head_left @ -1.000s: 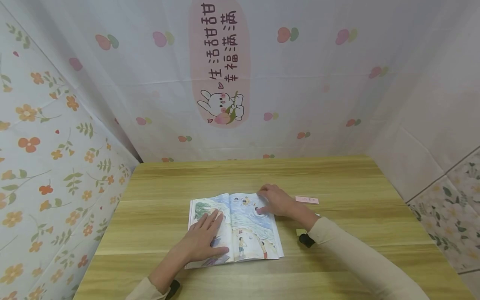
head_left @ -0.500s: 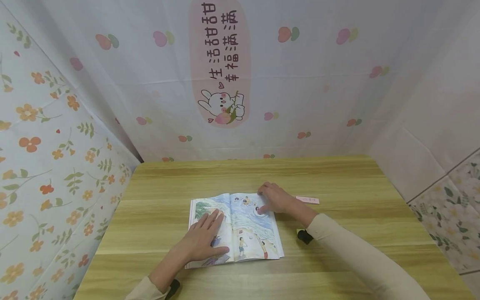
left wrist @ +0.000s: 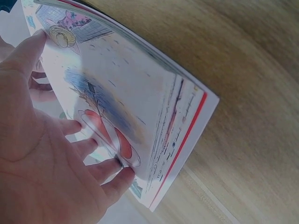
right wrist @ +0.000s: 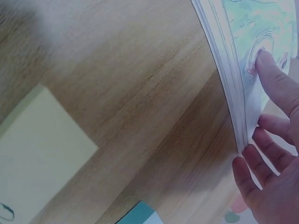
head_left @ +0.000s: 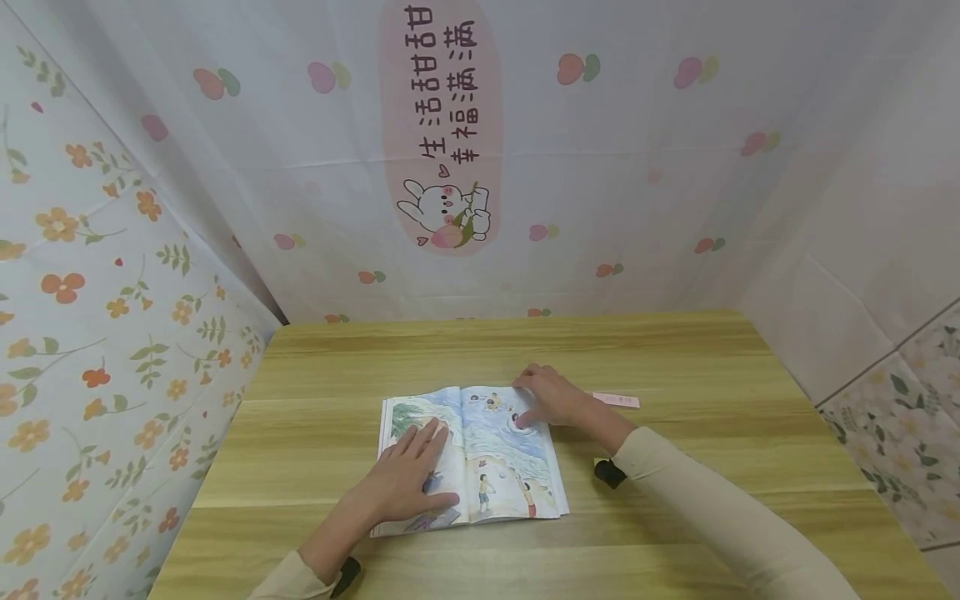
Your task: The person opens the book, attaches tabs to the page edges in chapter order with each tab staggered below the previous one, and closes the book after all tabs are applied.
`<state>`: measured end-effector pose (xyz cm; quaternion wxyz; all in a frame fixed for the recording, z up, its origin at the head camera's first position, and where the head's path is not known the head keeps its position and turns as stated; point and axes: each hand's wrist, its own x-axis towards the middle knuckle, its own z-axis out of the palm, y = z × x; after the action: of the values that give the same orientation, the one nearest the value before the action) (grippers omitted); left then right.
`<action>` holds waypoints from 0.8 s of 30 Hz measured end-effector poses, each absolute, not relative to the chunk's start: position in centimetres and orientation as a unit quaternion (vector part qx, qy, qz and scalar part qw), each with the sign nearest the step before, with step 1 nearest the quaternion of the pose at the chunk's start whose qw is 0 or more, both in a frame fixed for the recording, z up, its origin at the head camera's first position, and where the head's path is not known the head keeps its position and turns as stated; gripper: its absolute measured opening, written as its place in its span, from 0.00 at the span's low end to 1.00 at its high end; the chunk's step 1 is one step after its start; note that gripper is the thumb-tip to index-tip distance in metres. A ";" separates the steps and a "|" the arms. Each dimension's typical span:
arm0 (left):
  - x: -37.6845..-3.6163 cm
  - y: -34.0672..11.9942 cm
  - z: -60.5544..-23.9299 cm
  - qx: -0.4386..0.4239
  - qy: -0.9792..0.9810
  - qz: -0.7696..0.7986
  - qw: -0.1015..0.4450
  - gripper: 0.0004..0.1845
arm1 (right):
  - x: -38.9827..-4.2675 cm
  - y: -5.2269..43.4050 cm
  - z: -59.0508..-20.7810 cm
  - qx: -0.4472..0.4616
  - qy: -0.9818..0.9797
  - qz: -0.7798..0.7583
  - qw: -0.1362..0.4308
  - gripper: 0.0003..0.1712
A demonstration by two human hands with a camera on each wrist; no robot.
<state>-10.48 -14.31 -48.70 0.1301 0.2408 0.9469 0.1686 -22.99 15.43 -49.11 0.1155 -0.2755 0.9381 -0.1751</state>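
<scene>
An open picture book (head_left: 487,467) lies on the wooden table (head_left: 675,358). My left hand (head_left: 420,467) rests flat on its left page with fingers straight; the left wrist view shows that hand (left wrist: 70,154) spread on the page of the book (left wrist: 154,93). My right hand (head_left: 536,404) is at the book's upper right corner. In the right wrist view its thumb (right wrist: 275,79) presses on the top page and its fingertips (right wrist: 247,172) sit against the edge of the page stack (right wrist: 229,93), pinching it.
A pink paper slip (head_left: 621,401) lies just right of my right hand. A yellow sticky pad (right wrist: 37,149) and a teal corner (right wrist: 140,215) lie on the table near my right wrist. Patterned curtains wall in the table's left, back and right sides.
My right forearm has drawn slightly left and back; both hands stay on the book and the pages have not moved.
</scene>
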 end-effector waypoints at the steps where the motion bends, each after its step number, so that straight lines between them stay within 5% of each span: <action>1: -10.5 -14.3 -48.8 0.241 0.947 0.169 0.130 0.53 | -23.0 15.4 -49.1 -0.276 0.939 -0.172 0.114 0.40; 24: -10.6 -14.2 -49.0 0.239 0.949 0.159 0.130 0.54 | -23.3 15.4 -49.2 -0.278 0.940 -0.163 0.114 0.40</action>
<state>-10.59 -14.23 -48.97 0.1299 0.2393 0.9490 0.1589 -23.28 15.38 -49.23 0.1142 -0.2781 0.9397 -0.1632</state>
